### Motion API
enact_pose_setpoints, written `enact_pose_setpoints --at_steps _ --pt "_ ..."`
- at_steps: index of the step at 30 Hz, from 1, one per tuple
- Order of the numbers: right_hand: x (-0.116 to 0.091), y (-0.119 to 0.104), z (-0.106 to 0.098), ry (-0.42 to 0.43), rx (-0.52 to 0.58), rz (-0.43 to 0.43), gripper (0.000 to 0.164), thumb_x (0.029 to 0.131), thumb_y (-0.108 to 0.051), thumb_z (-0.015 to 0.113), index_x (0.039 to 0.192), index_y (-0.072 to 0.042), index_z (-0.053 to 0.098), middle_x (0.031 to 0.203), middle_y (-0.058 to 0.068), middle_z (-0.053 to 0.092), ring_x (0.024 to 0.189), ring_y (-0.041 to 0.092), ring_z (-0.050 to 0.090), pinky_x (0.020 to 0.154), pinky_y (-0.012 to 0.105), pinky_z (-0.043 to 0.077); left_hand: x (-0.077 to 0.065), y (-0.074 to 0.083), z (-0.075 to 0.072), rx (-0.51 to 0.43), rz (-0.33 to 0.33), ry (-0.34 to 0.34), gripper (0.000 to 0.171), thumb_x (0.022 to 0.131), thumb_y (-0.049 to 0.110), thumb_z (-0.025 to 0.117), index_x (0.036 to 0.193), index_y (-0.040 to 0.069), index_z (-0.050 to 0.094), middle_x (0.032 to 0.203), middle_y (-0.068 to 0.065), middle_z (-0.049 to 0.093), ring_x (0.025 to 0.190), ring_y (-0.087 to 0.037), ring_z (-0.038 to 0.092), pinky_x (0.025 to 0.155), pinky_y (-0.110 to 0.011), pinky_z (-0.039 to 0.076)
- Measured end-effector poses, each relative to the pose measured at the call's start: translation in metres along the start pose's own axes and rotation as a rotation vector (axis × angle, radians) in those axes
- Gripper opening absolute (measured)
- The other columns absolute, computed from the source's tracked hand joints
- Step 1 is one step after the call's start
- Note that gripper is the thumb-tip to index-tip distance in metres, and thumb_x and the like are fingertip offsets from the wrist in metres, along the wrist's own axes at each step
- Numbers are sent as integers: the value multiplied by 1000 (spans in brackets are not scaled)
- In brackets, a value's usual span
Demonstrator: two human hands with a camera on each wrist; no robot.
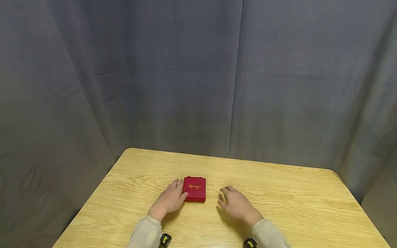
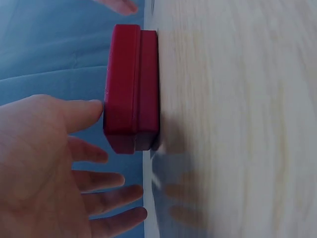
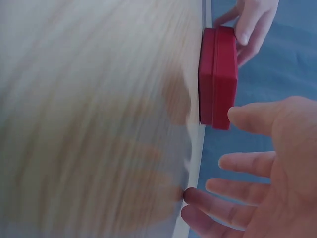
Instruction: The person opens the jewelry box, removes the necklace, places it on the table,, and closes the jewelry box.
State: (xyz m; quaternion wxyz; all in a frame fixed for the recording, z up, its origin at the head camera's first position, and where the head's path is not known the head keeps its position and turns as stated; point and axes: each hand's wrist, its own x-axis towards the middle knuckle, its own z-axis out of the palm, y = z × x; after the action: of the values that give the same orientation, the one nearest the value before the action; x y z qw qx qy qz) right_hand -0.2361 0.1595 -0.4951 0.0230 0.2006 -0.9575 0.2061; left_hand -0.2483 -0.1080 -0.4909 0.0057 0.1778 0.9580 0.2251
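Note:
A small red gift box (image 1: 194,189) with gold lettering on its lid lies flat on the wooden table. Beside its left edge is my left hand (image 1: 170,199), thumb right at the near left corner and the other fingers stretched out loosely. In the left wrist view the box (image 2: 130,89) shows its lid and base closed together. My right hand (image 1: 237,204) hovers to the right of the box, a gap between them, fingers spread and slightly bent. The right wrist view shows that palm (image 3: 297,168) with nothing in it.
The pale wooden table (image 1: 297,199) has rounded far corners. A grey curtain (image 1: 180,103) hangs behind it and along the left side. Dark wrist devices (image 1: 165,240) sit at both sleeves.

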Motion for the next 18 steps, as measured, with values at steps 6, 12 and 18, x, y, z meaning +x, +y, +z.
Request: enact_pose_setpoints --at_steps 6,12,18 --pt "9 -9 8 -4 11 -21 53 92 -30 61 131 3 50 132 23 47 111 40 54 91 50 45 5 4 4 5 -13 -18 58 100 29 45 143 -8 31 142 -29 33 127 -45 37 101 -53 35" --pt "16 -19 13 -5 27 -55 57 94 -32 57 137 3 44 141 25 38 117 42 50 93 51 43 8 6 6 7 -22 -35 58 100 28 44 143 -8 30 144 -28 30 128 -44 36 102 -52 34" --pt "23 -28 18 -3 12 -93 54 96 -34 54 140 -3 44 143 22 37 118 40 50 92 49 44 8 5 8 15 -12 -49 57 100 27 45 142 -9 32 144 -26 33 127 -43 38 101 -52 35"
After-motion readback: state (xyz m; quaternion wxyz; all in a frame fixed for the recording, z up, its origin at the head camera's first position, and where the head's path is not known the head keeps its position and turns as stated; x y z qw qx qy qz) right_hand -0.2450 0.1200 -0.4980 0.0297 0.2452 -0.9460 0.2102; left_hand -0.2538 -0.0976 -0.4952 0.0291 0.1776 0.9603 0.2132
